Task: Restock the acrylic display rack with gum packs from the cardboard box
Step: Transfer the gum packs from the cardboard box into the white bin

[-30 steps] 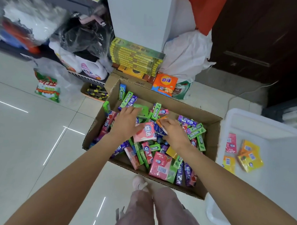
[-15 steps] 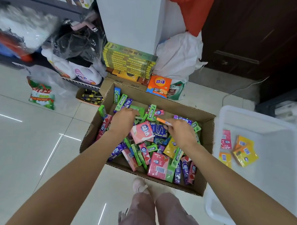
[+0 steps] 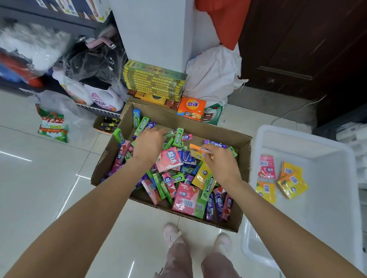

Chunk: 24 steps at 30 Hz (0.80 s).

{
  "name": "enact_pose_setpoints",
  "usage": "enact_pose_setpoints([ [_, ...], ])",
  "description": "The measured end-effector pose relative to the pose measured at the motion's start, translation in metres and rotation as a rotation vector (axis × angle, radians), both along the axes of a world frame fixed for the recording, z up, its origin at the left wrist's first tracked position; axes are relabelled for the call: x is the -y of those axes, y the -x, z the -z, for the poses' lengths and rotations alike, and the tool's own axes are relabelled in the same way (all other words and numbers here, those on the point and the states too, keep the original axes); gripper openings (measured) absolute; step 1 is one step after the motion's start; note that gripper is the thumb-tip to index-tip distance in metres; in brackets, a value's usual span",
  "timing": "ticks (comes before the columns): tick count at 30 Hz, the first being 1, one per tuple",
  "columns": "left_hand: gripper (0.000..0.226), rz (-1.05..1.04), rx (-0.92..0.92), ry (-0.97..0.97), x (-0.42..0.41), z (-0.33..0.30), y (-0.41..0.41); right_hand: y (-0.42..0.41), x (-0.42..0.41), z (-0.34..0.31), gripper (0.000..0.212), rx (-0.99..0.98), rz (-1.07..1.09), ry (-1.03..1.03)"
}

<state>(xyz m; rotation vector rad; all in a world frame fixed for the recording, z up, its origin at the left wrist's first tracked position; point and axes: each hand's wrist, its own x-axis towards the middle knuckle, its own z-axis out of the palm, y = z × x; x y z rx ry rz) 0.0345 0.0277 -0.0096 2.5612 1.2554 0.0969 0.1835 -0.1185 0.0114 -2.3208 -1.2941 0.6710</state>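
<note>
An open brown cardboard box [image 3: 220,133] on the tiled floor holds a loose heap of colourful gum packs [image 3: 185,180]. The right hand [image 3: 221,163] pinches a small orange pack [image 3: 195,151]; the left hand [image 3: 150,145] presses curled fingers into green packs at the far side, grip unclear. No display rack is visible. Pulling could spill neighbouring packs. A white plastic tub [image 3: 303,136] sits right.

An open brown cardboard box [image 3: 242,183] sits on the floor, filled with jumbled green, pink, purple and yellow gum packs [image 3: 178,181]
</note>
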Motion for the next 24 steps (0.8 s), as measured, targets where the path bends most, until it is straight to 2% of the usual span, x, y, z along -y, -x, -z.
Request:
enact_pose_setpoints([
  [4,0.03,-0.006,0.315,0.042,0.043,-0.03,-0.01,-0.015,0.025,-0.02,0.026,-0.046,0.083,-0.121],
  [7,0.031,-0.084,0.499,0.259,0.088,-0.048,-0.037,-0.038,0.059,-0.033,0.023,-0.053,0.186,-0.246],
  [12,0.029,-0.106,0.64,0.419,0.169,-0.059,-0.104,-0.091,0.135,-0.042,0.02,-0.085,0.344,-0.329],
  [14,0.029,-0.055,0.637,0.43,0.202,-0.054,-0.131,-0.113,0.172,-0.034,0.021,-0.085,0.376,-0.288],
  [17,0.03,0.041,0.52,0.429,0.246,-0.031,-0.166,-0.143,0.224,-0.007,0.023,-0.032,0.394,-0.175],
  [19,0.03,0.016,0.458,0.434,0.27,-0.01,-0.18,-0.157,0.25,0.009,0.024,-0.005,0.405,-0.098],
  [22,0.032,-0.045,0.38,0.401,0.294,0.023,-0.184,-0.164,0.266,0.026,0.027,0.03,0.41,0.007],
  [24,0.036,0.053,0.289,0.335,0.302,0.041,-0.18,-0.161,0.265,0.035,0.029,0.091,0.343,0.076],
])
